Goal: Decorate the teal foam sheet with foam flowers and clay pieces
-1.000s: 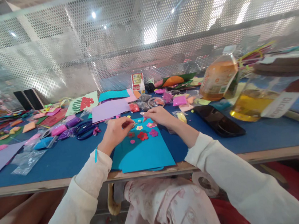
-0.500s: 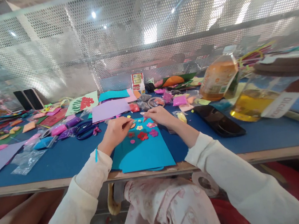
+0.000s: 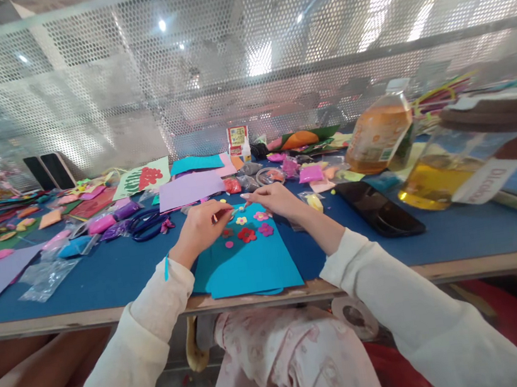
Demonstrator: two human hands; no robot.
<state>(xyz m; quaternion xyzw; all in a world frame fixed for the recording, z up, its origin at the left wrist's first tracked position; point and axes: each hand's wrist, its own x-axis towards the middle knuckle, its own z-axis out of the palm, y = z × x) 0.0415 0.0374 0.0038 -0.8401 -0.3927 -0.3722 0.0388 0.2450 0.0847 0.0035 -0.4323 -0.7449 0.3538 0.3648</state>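
Observation:
A bright blue sheet of paper (image 3: 249, 267) lies in front of me at the table's front edge. Small flower shapes are set on its upper half, among them a red flower (image 3: 247, 235), a purple flower (image 3: 266, 229) and a yellow flower (image 3: 241, 220). A pink dot (image 3: 229, 244) sits lower left of them. Over the sheet's upper left, my left hand (image 3: 204, 226) is closed in a pinch. My right hand (image 3: 276, 200) pinches above the upper right, its fingertips close to the left ones. Whatever either pinch holds is too small to make out.
Blue-handled scissors (image 3: 146, 226), clay packets (image 3: 102, 224) and a lilac sheet (image 3: 190, 190) lie to the left and behind. On the right are a dark phone (image 3: 379, 208), a drink bottle (image 3: 378, 130) and a jar of yellow liquid (image 3: 454, 161). A mesh panel (image 3: 204, 67) rises behind.
My left fingertips have shifted slightly right and my right fingertips slightly left, narrowing the gap between them. Nothing on the table has visibly moved.

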